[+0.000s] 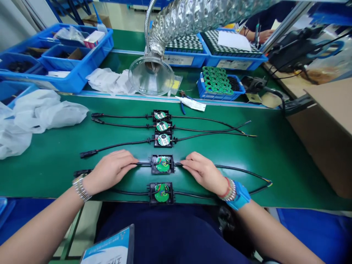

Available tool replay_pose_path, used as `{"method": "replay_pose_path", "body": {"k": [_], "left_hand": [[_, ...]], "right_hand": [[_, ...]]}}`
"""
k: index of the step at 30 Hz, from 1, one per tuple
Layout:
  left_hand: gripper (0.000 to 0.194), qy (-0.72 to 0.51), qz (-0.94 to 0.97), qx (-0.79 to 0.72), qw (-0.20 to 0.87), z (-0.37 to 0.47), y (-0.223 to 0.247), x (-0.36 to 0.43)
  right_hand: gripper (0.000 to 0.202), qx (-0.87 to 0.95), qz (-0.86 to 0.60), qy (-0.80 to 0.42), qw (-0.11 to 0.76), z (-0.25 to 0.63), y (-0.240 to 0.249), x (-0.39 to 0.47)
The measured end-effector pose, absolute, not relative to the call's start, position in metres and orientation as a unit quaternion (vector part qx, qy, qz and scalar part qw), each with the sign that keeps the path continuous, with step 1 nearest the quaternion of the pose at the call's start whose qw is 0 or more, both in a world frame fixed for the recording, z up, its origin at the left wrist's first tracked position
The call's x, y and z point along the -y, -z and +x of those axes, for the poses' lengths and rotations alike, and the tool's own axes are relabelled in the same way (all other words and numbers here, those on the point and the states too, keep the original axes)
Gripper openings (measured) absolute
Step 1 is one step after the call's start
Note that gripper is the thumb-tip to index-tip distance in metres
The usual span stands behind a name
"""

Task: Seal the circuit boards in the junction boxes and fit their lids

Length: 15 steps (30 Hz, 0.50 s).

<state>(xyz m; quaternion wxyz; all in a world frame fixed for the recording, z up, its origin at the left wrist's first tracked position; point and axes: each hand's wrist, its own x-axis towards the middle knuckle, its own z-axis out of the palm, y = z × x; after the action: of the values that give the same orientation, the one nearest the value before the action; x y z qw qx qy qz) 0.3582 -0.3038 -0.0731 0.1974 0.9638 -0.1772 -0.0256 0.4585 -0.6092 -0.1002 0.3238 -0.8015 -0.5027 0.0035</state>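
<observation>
A black plastic housing (162, 164) with a round green circuit board lies on the green bench between my hands. My left hand (115, 168) pinches the black cable (143, 164) on its left side. On the other side, my right hand (202, 171) is closed on the cable (233, 168) that runs right to bare coloured wire ends. Nearer the bench edge sits another cabled housing (161, 193). Beyond my hands, three more housings (164, 140) form a column, their boards partly whitish, with cables out both sides. Plugs (88, 154) end the left cables.
A clear fume hood (151, 79) on a silver duct hangs over the back. Blue bins (78, 73) and white bags (46, 110) stand left. Pliers (182, 104), a white tube (192, 103) and a basket of green boards (220, 82) lie behind; a cardboard box (321, 139) is right. A co-worker's hand (265, 36) shows.
</observation>
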Motion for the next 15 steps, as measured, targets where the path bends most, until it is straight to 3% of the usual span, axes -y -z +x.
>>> {"method": "replay_pose_path", "body": {"k": [9,15], "left_hand": [[0.021,0.131,0.935,0.224,0.242,0.319,0.058,0.313],[0.031,0.011,0.976,0.144,0.161,0.392,0.064,0.315]], "right_hand": [[0.025,0.539,-0.779,-0.105,0.302,0.420,0.080,0.628],[0.025,0.492,-0.832,0.024,0.254,0.486,0.091,0.604]]}}
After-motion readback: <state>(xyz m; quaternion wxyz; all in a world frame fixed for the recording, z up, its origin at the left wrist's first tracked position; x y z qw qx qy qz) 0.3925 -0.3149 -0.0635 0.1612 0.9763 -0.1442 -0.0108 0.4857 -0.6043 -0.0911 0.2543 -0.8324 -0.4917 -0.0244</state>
